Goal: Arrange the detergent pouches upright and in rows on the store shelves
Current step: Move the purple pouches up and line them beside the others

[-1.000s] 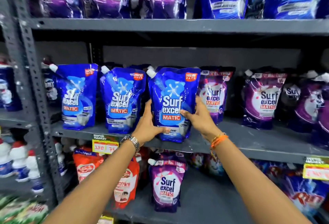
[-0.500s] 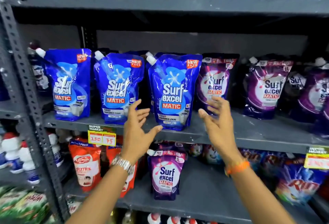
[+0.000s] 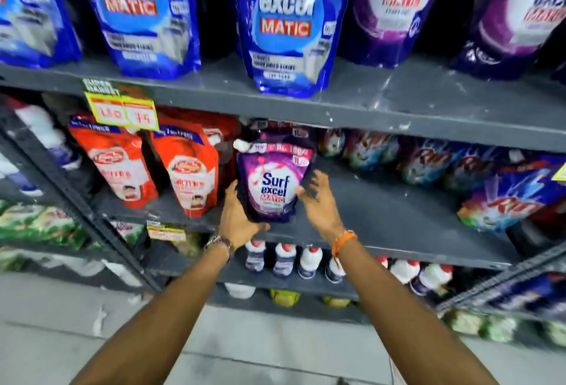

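Hands bracket the purple pouch (image 3: 272, 184) on the lower shelf (image 3: 398, 219): left hand (image 3: 237, 216) curls around its 7 o'clock corner, right hand (image 3: 318, 199) spreads half-open, touching its 3 o'clock edge. Best: support the base, set it upright beside the red pouches (image 3: 190, 167).

Both bare arms reach forward and up from the bottom of the view, converging on a purple pouch (image 3: 271, 184). The left hand (image 3: 237, 219) cups the pouch's lower left edge, thumb under its base and fingers wrapped behind. The right hand (image 3: 318, 201) is at the pouch's right side, fingers spread and blurred, contact unclear. A metal watch circles the left wrist; an orange thread band circles the right.
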{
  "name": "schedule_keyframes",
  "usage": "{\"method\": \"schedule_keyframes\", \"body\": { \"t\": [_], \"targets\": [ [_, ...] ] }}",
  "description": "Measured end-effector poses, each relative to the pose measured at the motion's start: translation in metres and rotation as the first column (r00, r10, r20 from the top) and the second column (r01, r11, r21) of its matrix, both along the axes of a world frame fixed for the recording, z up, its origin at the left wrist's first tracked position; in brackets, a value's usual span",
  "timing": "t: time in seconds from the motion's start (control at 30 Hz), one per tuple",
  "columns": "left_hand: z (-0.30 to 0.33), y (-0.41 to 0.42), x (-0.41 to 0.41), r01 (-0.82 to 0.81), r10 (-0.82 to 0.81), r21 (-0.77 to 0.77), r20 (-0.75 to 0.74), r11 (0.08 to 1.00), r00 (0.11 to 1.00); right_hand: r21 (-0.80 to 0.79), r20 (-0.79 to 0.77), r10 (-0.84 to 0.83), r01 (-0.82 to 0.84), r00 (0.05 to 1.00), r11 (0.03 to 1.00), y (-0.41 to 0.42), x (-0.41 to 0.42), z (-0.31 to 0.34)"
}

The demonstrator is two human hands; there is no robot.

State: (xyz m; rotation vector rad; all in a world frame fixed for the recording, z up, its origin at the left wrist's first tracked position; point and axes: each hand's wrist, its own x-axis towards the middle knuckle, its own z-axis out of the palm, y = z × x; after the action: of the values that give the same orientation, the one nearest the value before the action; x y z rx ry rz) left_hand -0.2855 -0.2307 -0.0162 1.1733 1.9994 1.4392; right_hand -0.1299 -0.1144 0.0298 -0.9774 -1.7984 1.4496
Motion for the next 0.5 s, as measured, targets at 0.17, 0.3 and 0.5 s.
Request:
{"method": "schedule_keyframes", "body": {
  "t": [0.17,0.3,0.5],
  "targets": [
    [-0.027,0.01,-0.013,-0.044,0.043,-0.091,-0.015,0.995,0.999,0.086,-0.035,-0.039,0.042,0.999,0.995,0.01,-0.021,-0.013],
    [-0.033,0.003,-0.006,-0.097,0.097,-0.058,-0.014,0.994,0.995,0.079,-0.108,-0.077,0.086,0.991,0.993,-0.001,-0.014,-0.013],
    [-0.028,-0.046,0.025,0.007,-0.008,0.035,0.028,0.999,1.0,0.094,-0.131,-0.127,0.14,0.983,0.986,-0.051,0.037,0.005]
  ]
}}
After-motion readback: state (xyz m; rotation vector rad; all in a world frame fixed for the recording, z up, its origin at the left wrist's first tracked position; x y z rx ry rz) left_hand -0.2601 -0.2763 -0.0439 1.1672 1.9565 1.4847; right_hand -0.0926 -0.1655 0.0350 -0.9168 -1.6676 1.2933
